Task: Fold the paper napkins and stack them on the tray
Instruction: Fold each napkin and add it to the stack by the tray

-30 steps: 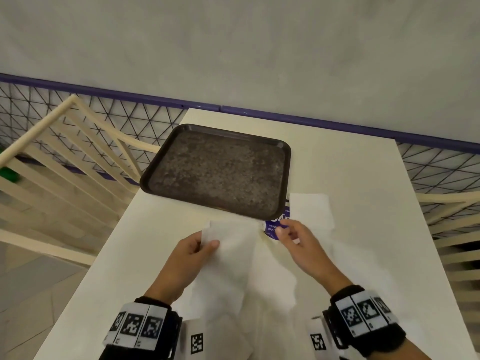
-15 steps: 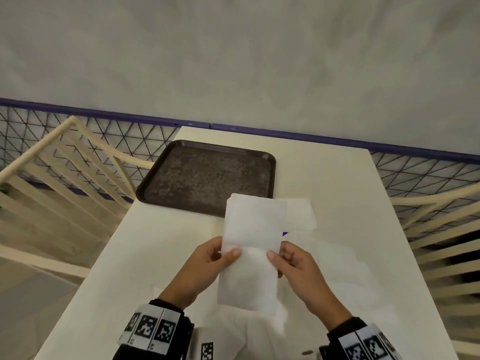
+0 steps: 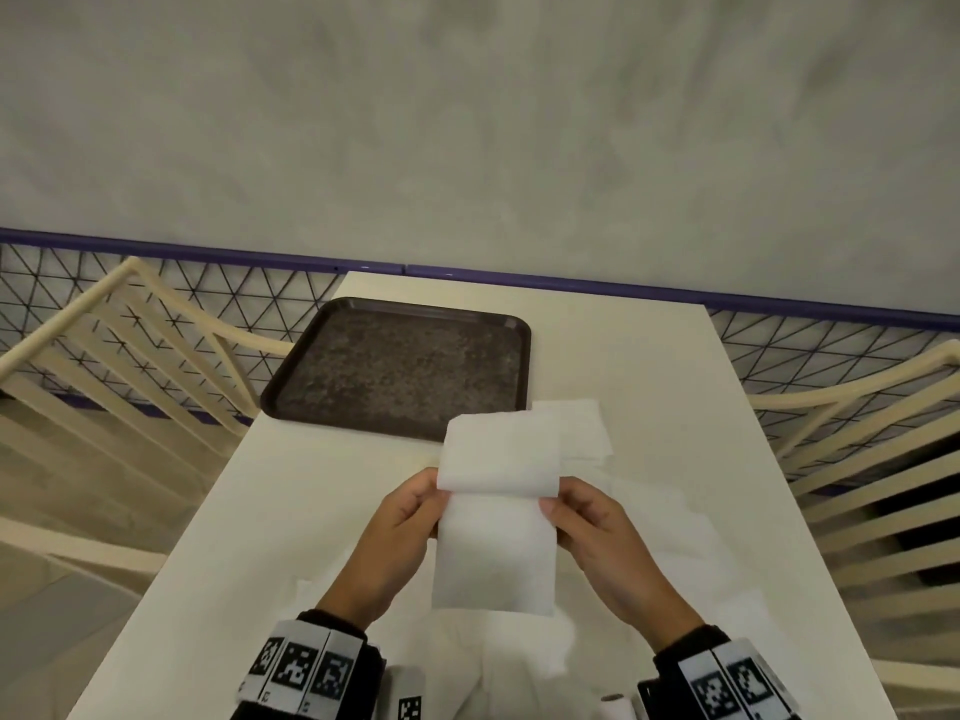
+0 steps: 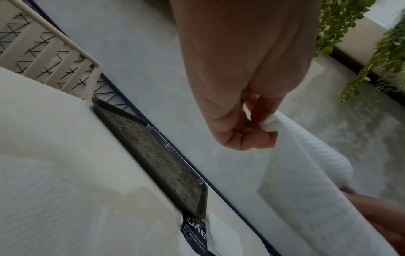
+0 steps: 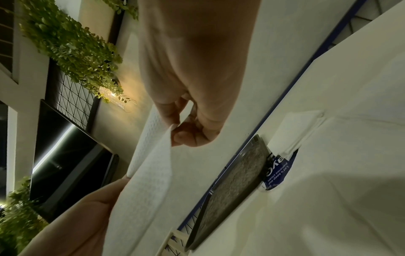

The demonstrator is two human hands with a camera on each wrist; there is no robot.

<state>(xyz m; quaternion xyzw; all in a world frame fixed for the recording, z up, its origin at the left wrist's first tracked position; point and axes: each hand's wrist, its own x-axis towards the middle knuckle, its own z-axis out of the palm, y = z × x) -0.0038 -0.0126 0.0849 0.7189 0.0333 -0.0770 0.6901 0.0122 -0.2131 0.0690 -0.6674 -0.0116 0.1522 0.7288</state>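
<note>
A white paper napkin [image 3: 496, 532] hangs in the air above the white table, its top half bent over toward me. My left hand [image 3: 410, 517] pinches its left edge and my right hand [image 3: 576, 517] pinches its right edge, both at the bend. The wrist views show the same pinch: left hand [image 4: 252, 131] on the napkin [image 4: 306, 164], right hand [image 5: 186, 131] on the napkin [image 5: 151, 166]. The dark brown tray [image 3: 400, 366] lies bare at the table's far left, beyond the napkin. Loose napkins [image 3: 576, 428] lie by the tray's near right corner.
More unfolded white napkins [image 3: 670, 522] are spread on the table under and to the right of my hands. A blue-printed napkin packet [image 5: 277, 173] lies against the tray's corner. Cream slatted chairs [image 3: 130, 366] flank the table; a mesh fence and a grey wall stand behind.
Both hands lifted one napkin off the table; my right hand left the packet and took the napkin's right edge. The napkin's top half has bent over toward me.
</note>
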